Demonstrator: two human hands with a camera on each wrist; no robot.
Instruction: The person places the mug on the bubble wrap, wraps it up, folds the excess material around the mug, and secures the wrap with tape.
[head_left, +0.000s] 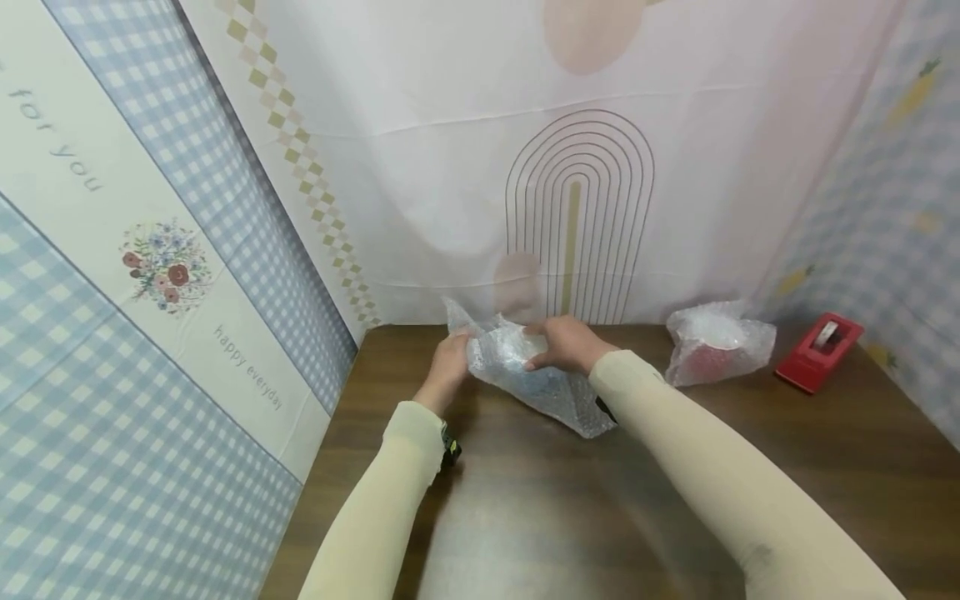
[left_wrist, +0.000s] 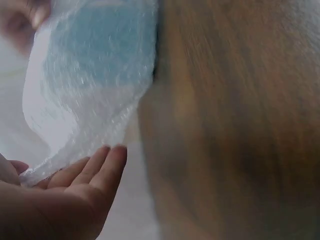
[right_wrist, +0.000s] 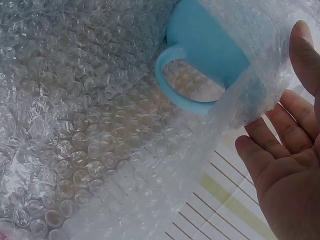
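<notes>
A light blue mug [right_wrist: 200, 45] with its handle showing lies partly rolled in a sheet of clear bubble wrap [head_left: 581, 408] at the table's far edge. The left hand [head_left: 447, 367] pinches the gathered left end of the wrap, its fingers stretched beneath the plastic in the left wrist view. Around the wrapped mug's upper side, the right hand [head_left: 568, 346] spreads its thumb and fingers, fingertips right at the plastic. A loose flap of wrap hangs toward the front right, below the right hand. Plastic covers part of the mug's body.
To the right sits another bubble-wrapped bundle [head_left: 716, 343] with something reddish inside. A red tape dispenser [head_left: 821, 352] stands beyond it. The brown wooden table [head_left: 510, 508] meets a printed cloth backdrop [head_left: 420, 208], with a blue checked cloth [head_left: 112, 400] on the left.
</notes>
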